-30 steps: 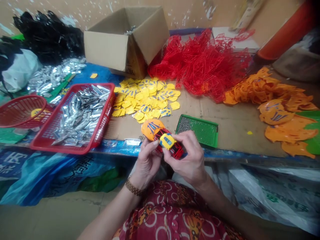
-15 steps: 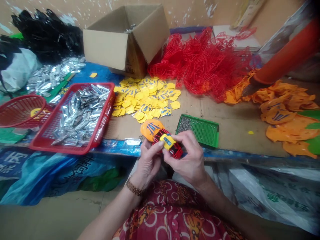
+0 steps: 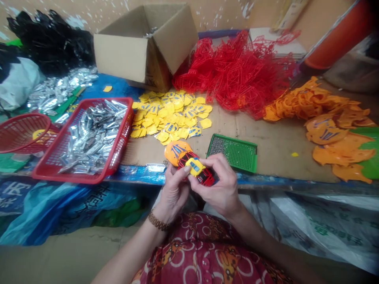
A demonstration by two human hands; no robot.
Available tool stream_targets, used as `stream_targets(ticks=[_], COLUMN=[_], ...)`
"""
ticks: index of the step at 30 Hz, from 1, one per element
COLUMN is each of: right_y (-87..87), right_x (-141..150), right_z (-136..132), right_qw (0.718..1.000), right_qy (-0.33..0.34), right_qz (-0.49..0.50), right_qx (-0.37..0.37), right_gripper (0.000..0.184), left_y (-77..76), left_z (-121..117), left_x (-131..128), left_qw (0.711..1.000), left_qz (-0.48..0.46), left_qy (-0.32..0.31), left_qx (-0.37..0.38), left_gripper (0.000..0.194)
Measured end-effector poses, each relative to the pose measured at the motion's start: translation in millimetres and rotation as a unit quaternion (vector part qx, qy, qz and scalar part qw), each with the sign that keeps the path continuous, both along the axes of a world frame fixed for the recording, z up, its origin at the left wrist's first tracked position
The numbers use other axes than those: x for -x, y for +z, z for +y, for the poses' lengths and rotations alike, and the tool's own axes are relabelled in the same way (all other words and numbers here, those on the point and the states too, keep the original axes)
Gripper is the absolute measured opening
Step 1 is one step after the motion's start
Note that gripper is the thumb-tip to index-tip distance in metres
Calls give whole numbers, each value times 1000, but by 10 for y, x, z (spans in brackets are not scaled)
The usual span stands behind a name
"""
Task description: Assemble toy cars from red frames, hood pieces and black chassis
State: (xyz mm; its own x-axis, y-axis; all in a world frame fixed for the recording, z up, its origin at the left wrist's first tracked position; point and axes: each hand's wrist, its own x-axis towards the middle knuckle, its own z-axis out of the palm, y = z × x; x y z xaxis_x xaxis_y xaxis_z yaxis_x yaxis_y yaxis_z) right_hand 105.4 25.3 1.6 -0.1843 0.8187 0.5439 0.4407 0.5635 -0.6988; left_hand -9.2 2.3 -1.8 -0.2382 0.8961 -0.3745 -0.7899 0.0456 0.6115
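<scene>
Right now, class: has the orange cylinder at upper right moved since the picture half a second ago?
Yes: the orange cylinder has lifted, now clear above the orange plastic pieces.

Your left hand (image 3: pixel 174 193) and right hand (image 3: pixel 220 185) are held close together in front of you, both closed in a grip, right fingers (image 3: pixel 214 163) curled over the top. Left forearm (image 3: pixel 127 252) comes up from lower left, right forearm (image 3: pixel 266 240) from lower right, wrists angled inward.
</scene>
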Motion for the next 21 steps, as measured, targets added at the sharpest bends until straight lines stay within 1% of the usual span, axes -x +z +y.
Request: stream_targets(ticks=[3,9,13,15,18,21], right_y=[-10,-20,-10,-6,-3,3], right_x=[11,-12,-36,-37,-26,-7], right_z=[-18,-25,12,26,27,12], right_qw=[1000,995,986,988,994,994], right_qy=[-1,-3,-2,1,0,-3], right_qz=[-14,-69,-108,-102,-72,-71], right_qx=[-17,-77,-124,-117,-87,-81], right_gripper=[25,30,31,31,30,30], left_y=[-8,-22,-11,8,39,60], left_z=[1,-1,7,16,32,41], left_x=[5,27,30,23,9,5], left_qw=[1000,999,999,999,999,998], left_qz=[-15,-35,-41,-42,-43,-49], left_qy=[-5,6,-2,-1,-5,-3], left_qx=[5,16,17,23,32,39], left_gripper=[46,52,54,55,56,55])
